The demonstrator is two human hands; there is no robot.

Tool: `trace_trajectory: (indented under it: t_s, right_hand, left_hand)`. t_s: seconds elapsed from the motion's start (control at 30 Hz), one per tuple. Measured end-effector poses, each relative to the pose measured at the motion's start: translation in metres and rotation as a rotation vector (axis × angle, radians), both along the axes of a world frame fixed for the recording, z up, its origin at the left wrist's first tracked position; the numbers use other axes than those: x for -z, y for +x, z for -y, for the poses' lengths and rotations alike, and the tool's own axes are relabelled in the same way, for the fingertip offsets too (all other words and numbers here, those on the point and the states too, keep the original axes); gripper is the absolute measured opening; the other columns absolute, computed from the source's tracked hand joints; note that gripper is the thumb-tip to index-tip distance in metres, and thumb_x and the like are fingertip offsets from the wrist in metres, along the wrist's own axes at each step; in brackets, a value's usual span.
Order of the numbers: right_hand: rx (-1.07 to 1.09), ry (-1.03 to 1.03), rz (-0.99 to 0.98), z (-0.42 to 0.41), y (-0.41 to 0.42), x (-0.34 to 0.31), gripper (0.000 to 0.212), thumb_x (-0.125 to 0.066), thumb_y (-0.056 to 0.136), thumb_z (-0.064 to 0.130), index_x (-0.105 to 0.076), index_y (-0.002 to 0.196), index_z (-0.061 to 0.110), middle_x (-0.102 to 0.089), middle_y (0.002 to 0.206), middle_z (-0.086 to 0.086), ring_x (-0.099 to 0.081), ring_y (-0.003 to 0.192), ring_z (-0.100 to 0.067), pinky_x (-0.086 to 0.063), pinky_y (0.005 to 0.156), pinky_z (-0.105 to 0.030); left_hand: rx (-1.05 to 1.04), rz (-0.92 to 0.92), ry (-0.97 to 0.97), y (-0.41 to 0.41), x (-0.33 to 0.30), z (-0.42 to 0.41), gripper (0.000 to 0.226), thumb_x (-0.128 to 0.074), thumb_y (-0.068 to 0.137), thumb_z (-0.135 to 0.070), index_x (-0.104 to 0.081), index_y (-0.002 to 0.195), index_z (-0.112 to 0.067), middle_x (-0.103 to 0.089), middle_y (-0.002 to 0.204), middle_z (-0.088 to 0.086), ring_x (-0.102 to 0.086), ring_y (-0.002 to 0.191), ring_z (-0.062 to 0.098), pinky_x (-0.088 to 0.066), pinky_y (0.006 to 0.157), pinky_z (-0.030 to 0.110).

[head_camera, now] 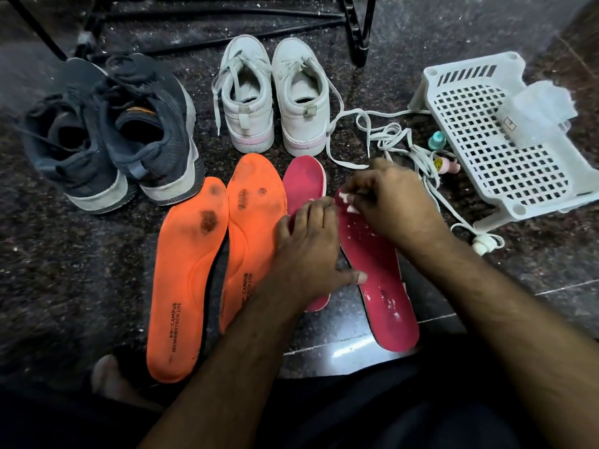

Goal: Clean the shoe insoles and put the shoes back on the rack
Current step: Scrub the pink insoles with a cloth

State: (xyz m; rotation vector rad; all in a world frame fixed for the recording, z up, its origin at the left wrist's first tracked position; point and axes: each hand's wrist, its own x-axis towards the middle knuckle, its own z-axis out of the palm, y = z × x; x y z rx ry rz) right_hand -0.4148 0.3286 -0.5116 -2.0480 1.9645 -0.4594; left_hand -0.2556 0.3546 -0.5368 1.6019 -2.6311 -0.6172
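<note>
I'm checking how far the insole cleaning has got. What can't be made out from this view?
- Second pink insole: its middle is hidden under the left hand.
- White scrap pinched by the right hand: fingers cover most of it; material unclear.
- Black rack: cut off by the top edge.
- Small bottles: labels too small, partly behind laces.

To my right a white perforated plastic basket (pixel 496 147) lies tipped on the dark speckled floor (pixel 48 270), two small bottles (pixel 442 152) just beside it.
</note>
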Motion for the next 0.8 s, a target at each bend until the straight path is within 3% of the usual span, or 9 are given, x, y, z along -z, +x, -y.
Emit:
trace_trajectory:
  t_s: [0.13, 0.23, 0.33, 0.47, 0.53, 0.63, 0.73, 0.8]
  right_hand:
    - [-0.045, 0.141, -0.012, -0.012, 0.005, 0.013, 0.012, -0.074, 0.081, 0.018, -0.073, 0.092, 0.022, -0.064, 0.094, -0.006, -0.063, 0.09, -0.026, -0.046, 0.078, -0.03]
    - [0.03, 0.106, 0.047, 0.006, 0.004, 0.013, 0.008, -0.074, 0.081, 0.018, -0.073, 0.089, 0.021, -0.064, 0.093, -0.004, -0.063, 0.089, -0.022, -0.041, 0.076, -0.025]
    - [0.098, 0.069, 0.032, 0.017, 0.002, 0.008, 0.009, -0.073, 0.082, 0.019, -0.075, 0.09, 0.022, -0.064, 0.096, -0.004, -0.063, 0.09, -0.022, -0.047, 0.077, -0.028]
    - [0.011, 0.174, 0.027, -0.011, 0.004, 0.0, 0.008, -0.074, 0.081, 0.02, -0.075, 0.088, 0.024, -0.068, 0.085, -0.002, -0.064, 0.079, -0.018, -0.045, 0.07, -0.023]
    - [-0.018, 0.221, -0.011, -0.026, 0.007, 0.007, 0.009, -0.074, 0.081, 0.019, -0.073, 0.089, 0.023, -0.063, 0.085, -0.001, -0.064, 0.081, -0.022, -0.046, 0.072, -0.027]
    - [0.01, 0.135, 0.021, -0.023, 0.012, 0.018, 0.013, -0.07, 0.083, 0.016, -0.064, 0.088, 0.027, -0.047, 0.086, 0.005, -0.059, 0.077, -0.023, -0.045, 0.069, -0.029]
    - [0.087, 0.063, 0.02, -0.005, 0.015, 0.02, 0.009, -0.067, 0.084, 0.018, -0.062, 0.087, 0.025, -0.049, 0.09, 0.001, -0.059, 0.075, -0.025, -0.052, 0.069, -0.037]
    - [0.118, 0.063, 0.039, 0.005, 0.014, 0.016, 0.007, -0.071, 0.084, 0.021, -0.065, 0.083, 0.025, -0.05, 0.088, 0.003, -0.061, 0.079, -0.022, -0.052, 0.07, -0.034]
  left_hand:
    - [0.001, -0.002, 0.026, -0.002, 0.0, 0.002, 0.111, -0.071, 0.067, -0.074, -0.021, 0.149, -0.019, -0.011, 0.159, -0.003, -0.009, 0.149, 0.02, -0.013, 0.116, 0.05]
    - [-0.014, -0.004, 0.039, -0.002, -0.002, 0.002, 0.114, -0.071, 0.065, -0.075, -0.02, 0.151, -0.018, -0.013, 0.158, -0.003, -0.009, 0.148, 0.02, -0.013, 0.117, 0.05]
    - [-0.02, 0.001, 0.066, -0.002, -0.002, 0.0, 0.118, -0.07, 0.067, -0.075, -0.015, 0.154, -0.016, -0.009, 0.16, -0.003, -0.006, 0.15, 0.02, -0.01, 0.118, 0.051]
    - [-0.01, -0.01, 0.074, -0.002, -0.001, 0.0, 0.116, -0.07, 0.07, -0.071, -0.013, 0.154, -0.016, -0.007, 0.162, -0.002, -0.002, 0.151, 0.019, -0.008, 0.119, 0.051]
    - [-0.007, -0.006, 0.081, -0.003, -0.002, 0.002, 0.118, -0.072, 0.069, -0.07, -0.013, 0.154, -0.015, -0.007, 0.162, -0.002, -0.002, 0.152, 0.02, -0.008, 0.119, 0.051]
    - [-0.018, 0.007, 0.077, -0.005, -0.003, 0.003, 0.117, -0.074, 0.066, -0.069, -0.015, 0.152, -0.016, -0.01, 0.161, -0.001, -0.004, 0.151, 0.02, -0.01, 0.118, 0.05]
    - [-0.021, 0.02, 0.076, -0.006, -0.004, 0.0, 0.117, -0.072, 0.068, -0.07, -0.013, 0.153, -0.015, -0.009, 0.16, 0.001, -0.004, 0.151, 0.021, -0.008, 0.119, 0.051]
    - [-0.029, 0.017, 0.08, -0.004, -0.003, -0.001, 0.118, -0.071, 0.069, -0.071, -0.012, 0.154, -0.016, -0.009, 0.161, 0.0, -0.002, 0.151, 0.021, -0.007, 0.119, 0.051]
